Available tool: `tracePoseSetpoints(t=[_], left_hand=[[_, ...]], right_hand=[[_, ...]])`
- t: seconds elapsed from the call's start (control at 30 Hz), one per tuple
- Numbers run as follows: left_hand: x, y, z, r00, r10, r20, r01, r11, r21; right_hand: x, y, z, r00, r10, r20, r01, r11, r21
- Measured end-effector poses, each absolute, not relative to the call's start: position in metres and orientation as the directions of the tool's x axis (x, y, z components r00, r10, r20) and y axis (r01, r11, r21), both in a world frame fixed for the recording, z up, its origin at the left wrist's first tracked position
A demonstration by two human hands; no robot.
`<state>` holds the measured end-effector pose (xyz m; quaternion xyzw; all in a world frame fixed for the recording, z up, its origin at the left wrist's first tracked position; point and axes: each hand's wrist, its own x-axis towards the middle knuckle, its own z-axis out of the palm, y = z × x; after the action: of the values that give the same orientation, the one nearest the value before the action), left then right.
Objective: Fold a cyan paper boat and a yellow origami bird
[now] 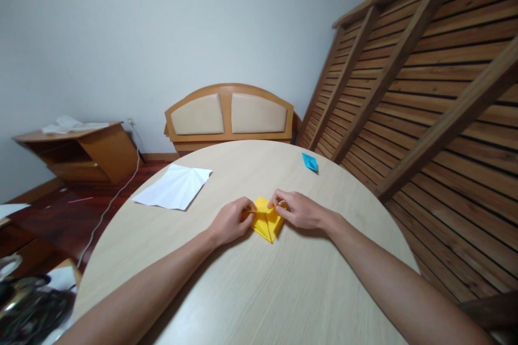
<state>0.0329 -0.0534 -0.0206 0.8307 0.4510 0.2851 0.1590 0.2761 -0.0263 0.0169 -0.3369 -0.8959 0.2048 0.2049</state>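
A yellow origami paper (267, 228), folded into a diamond-like shape with a centre crease, lies on the round table (259, 291) in front of me. My left hand (231, 221) pinches its left side between thumb and fingers. On the opposite side, my right hand (297, 209) grips the right edge, fingers curled. A flap across the upper part is raised between the two hands. Parts of the paper's side edges are hidden under my fingers.
A blue folded paper piece (309, 162) rests near the table's far right edge. To the left lies a creased white sheet (173, 187). A slatted wooden frame (404, 97) leans on the right; a headboard (229, 113) stands behind. A white cable (117, 194) runs along the floor.
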Motion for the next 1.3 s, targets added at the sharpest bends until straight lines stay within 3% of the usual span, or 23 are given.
tracePoseSetpoints(t=[0.43,0.63,0.87,1.13,1.3], left_hand=[[0.037,-0.052,-0.021,0.263,0.907,0.328,0.696,-0.414,0.587],[0.038,-0.05,-0.023,0.186,0.932,0.312,0.67,-0.353,0.654],[0.04,-0.05,-0.022,0.137,0.933,0.333,0.625,-0.342,0.702],[0.04,-0.049,-0.024,0.126,0.929,0.349,0.581,-0.354,0.733],[0.04,-0.05,-0.023,0.17,0.909,0.38,0.547,-0.408,0.731]], right_hand=[[0.265,-0.023,0.006,-0.545,0.794,0.271,0.628,0.6,-0.495],[0.259,-0.022,0.0,-0.497,0.817,0.291,0.604,0.567,-0.561],[0.254,-0.024,0.002,-0.476,0.82,0.318,0.654,0.572,-0.494],[0.252,-0.023,-0.002,-0.432,0.841,0.326,0.672,0.541,-0.506],[0.252,-0.022,-0.005,-0.412,0.851,0.326,0.735,0.521,-0.433]])
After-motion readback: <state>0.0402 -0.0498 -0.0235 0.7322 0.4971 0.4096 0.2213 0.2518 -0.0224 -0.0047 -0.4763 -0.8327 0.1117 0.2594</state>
